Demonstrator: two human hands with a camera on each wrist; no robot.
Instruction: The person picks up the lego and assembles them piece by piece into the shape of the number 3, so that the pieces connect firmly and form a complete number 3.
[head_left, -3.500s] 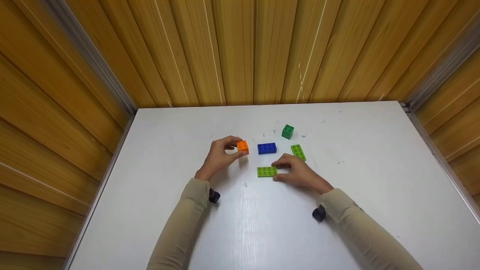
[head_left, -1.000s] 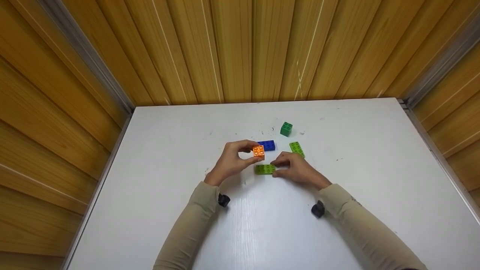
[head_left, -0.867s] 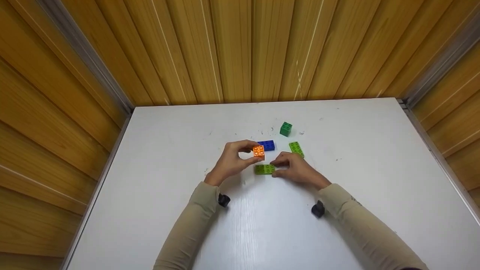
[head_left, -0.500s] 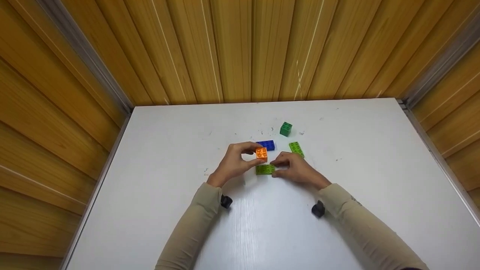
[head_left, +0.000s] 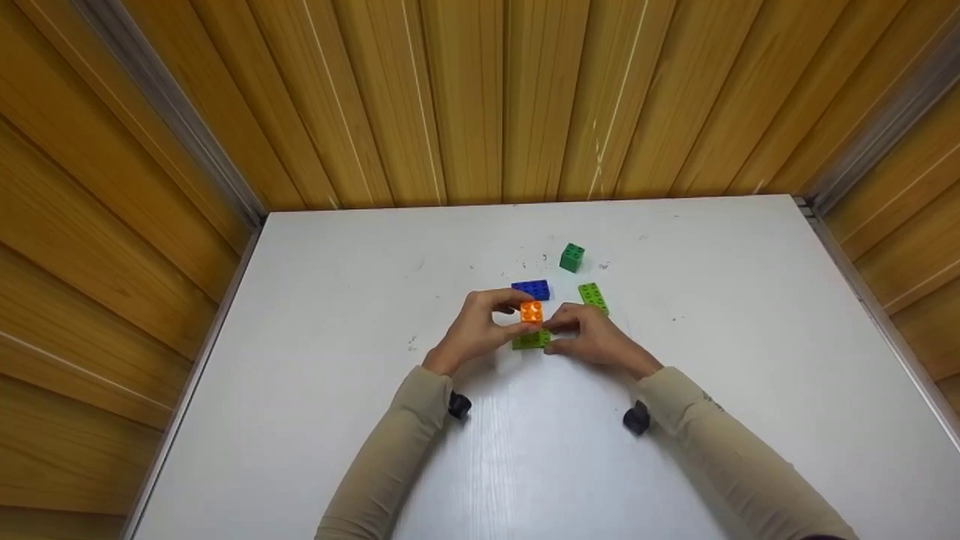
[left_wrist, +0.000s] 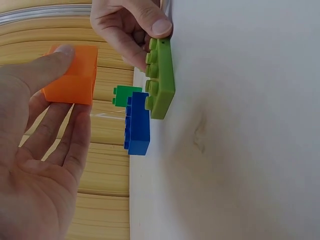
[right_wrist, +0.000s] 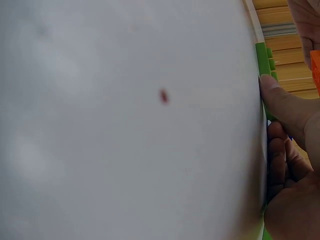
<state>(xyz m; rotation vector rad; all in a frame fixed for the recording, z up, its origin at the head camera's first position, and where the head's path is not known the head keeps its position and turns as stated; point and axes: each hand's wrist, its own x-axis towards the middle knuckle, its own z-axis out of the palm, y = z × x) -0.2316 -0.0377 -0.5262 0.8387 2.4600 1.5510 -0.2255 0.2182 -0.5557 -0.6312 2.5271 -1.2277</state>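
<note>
My left hand (head_left: 480,330) pinches an orange square building brick (head_left: 531,312) between thumb and fingers, studs up. In the left wrist view the orange brick (left_wrist: 72,75) is held off the table, apart from the flat light-green brick (left_wrist: 161,80). My right hand (head_left: 594,339) grips the right end of that light-green brick (head_left: 531,341), which lies on the table. In the head view the orange brick and left thumb cover part of its far side. The right thumb (right_wrist: 280,97) presses on the near edge of the green brick (right_wrist: 263,59) in the right wrist view.
A blue brick (head_left: 532,289) lies just beyond the left fingers. A second flat light-green brick (head_left: 592,298) lies beyond the right hand, and a dark green square brick (head_left: 572,257) sits farther back. Wood-patterned panels (head_left: 465,105) stand behind the white table (head_left: 337,285).
The left hand has carried the orange brick rightward and nearer, from beside the blue brick to above the flat light-green one. The right hand keeps its grip in nearly the same place.
</note>
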